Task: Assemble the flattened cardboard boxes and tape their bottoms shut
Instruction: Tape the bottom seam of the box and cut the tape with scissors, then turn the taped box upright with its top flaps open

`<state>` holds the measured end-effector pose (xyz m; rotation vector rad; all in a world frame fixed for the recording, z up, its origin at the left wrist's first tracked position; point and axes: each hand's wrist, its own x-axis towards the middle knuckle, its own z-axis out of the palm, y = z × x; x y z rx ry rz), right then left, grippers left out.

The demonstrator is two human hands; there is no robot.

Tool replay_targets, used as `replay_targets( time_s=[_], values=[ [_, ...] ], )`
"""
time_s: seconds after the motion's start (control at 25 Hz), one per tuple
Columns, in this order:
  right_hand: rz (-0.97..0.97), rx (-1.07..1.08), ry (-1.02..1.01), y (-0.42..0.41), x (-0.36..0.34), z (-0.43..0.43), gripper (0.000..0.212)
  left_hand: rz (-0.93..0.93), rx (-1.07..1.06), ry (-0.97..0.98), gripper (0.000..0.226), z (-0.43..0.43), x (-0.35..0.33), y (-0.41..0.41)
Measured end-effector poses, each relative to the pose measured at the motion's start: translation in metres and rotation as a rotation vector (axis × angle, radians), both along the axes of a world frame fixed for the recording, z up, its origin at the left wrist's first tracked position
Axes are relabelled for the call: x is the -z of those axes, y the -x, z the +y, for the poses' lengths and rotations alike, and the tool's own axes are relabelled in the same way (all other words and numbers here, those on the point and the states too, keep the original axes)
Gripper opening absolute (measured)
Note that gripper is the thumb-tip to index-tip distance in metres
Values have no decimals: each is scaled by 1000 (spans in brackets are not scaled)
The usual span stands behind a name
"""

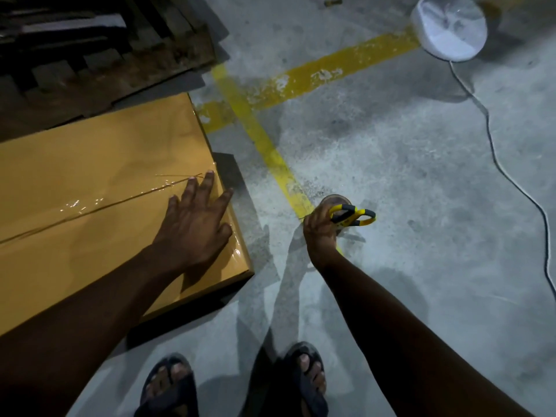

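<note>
Cardboard box (pixel 99 164), tan and closed, sits on a grey concrete floor (pixel 391 176) and fills the left side of the head view. A strip of glossy clear tape (pixel 90 206) runs along its top seam towards its right edge. The near right corner of the box points towards the viewer, with a dark shadow under that edge.

The left hand (pixel 195 227) lies flat on the box top by the right edge. Its fingers are straight and spread, gripping nothing, and the fingertips reach the end of the tape.

To the right of the box, apart from it and over bare floor, the right hand (pixel 320 230) has its fingers curled round the yellow-and-black handles of scissors (pixel 358 216). A round roll (pixel 335 201) shows just behind that hand, partly hidden, and I cannot tell whether the hand holds it too.

Yellow floor lines (pixel 264 145) cross beyond the box's far right corner, and one passes down to the right hand. A dark wooden pallet (pixel 90 55) lies behind the box, touching or just beside its far edge. Well to the right of the box stands a round white object (pixel 448 28), with a white cable (pixel 493 145) trailing across open floor. Two feet in dark sandals (pixel 171 386) stand on the floor below the box's near corner.
</note>
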<state>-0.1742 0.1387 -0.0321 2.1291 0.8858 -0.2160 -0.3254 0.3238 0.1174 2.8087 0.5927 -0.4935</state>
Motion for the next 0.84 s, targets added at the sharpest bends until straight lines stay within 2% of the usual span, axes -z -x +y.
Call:
replay_targets(
  time_s=[0.16, 0.28, 0.4, 0.48, 0.6, 0.72, 0.84],
  values=[
    [147, 36, -298, 8, -13, 15, 39, 2, 34, 49, 74, 11, -16, 7],
    [304, 95, -632, 21, -59, 51, 46, 15, 23, 38, 77, 37, -31, 22],
    [293, 214, -972, 42, -102, 89, 55, 27, -9, -13, 75, 75, -52, 42],
    [304, 235, -1099, 61, -128, 116, 57, 66, -44, -66, 74, 105, -71, 67],
    [293, 66, -1089, 96, -152, 158, 59, 92, -119, -118, 73, 143, -88, 127],
    [385, -173, -925, 131, -147, 184, 66, 104, -221, -138, 72, 165, -77, 198],
    [487, -318, -785, 176, -130, 208, 71, 67, -305, -166, 69, 174, -48, 248]
  ],
)
